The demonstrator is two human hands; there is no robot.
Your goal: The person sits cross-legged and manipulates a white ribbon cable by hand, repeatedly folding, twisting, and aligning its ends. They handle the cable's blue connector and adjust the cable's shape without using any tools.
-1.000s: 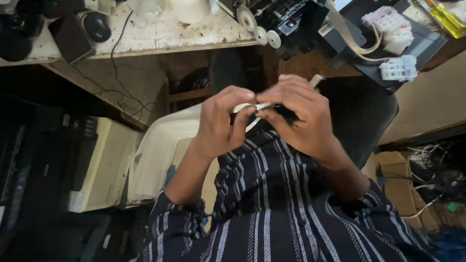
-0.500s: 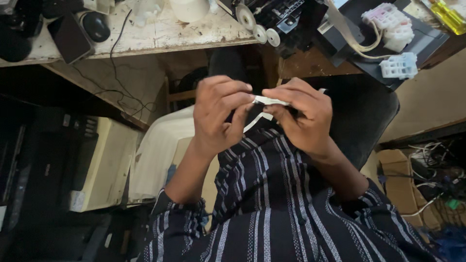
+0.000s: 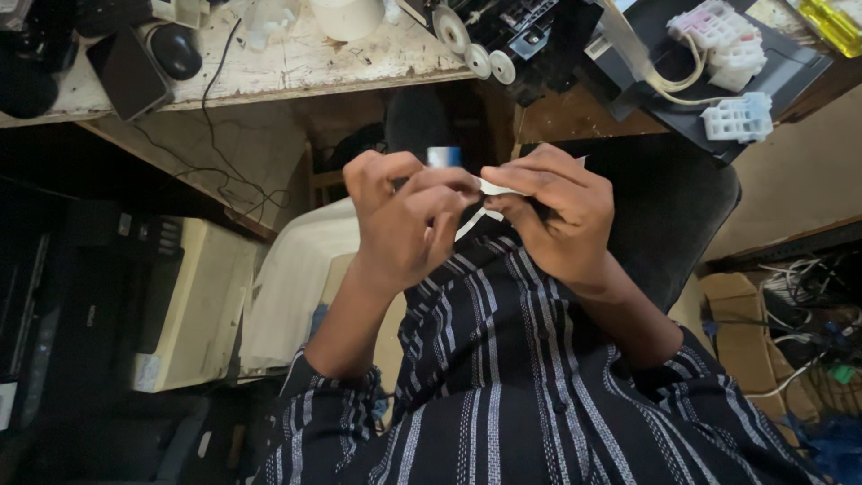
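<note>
Two hands raised over a striped shirt (image 3: pixel 539 395), below the worn bench (image 3: pixel 305 63). Left hand (image 3: pixel 404 220): fingers curled shut, pinching one end of a thin white strip (image 3: pixel 498 189), a small blue-tipped piece (image 3: pixel 444 157) just above them. Right hand (image 3: pixel 552 211): fingers closed on the strip's other end. Dismantled printer parts (image 3: pixel 521 36) lie beyond the fingers.

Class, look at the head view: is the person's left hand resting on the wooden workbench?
No: the left hand is raised over the lap, its fingers pinching a white strip together with the right hand, apart from the workbench.
</note>
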